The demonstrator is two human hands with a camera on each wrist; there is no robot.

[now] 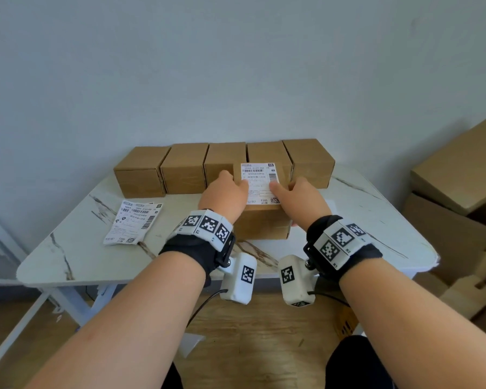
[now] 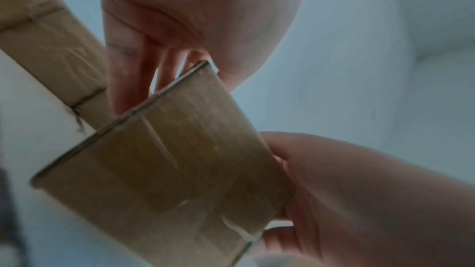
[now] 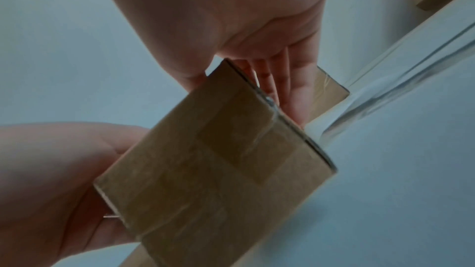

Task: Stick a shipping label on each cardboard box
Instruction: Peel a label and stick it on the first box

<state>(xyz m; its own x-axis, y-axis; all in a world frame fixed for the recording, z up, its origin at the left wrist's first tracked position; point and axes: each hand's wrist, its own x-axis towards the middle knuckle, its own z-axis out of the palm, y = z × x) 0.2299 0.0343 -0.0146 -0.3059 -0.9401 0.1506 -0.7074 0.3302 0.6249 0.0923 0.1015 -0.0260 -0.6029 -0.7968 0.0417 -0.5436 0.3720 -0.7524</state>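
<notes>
A cardboard box [image 1: 264, 224] stands at the middle of the white marble-look table [image 1: 68, 262], with a white shipping label [image 1: 260, 182] lying on its top. My left hand [image 1: 225, 192] clasps its left side and my right hand [image 1: 300, 195] its right side. Both thumbs lie on the label's edges. In the left wrist view the left hand [image 2: 180, 17] runs straight fingers down the side of the box [image 2: 167, 170]. The right wrist view shows the right hand [image 3: 244, 17] doing the same on the box [image 3: 218, 159]. The box's taped front face is bare.
Several plain cardboard boxes [image 1: 184, 167] stand in a row along the wall just behind the held one. A loose stack of labels [image 1: 132, 223] lies at the table's left. Large cartons [image 1: 460, 175] are piled on the floor at the right.
</notes>
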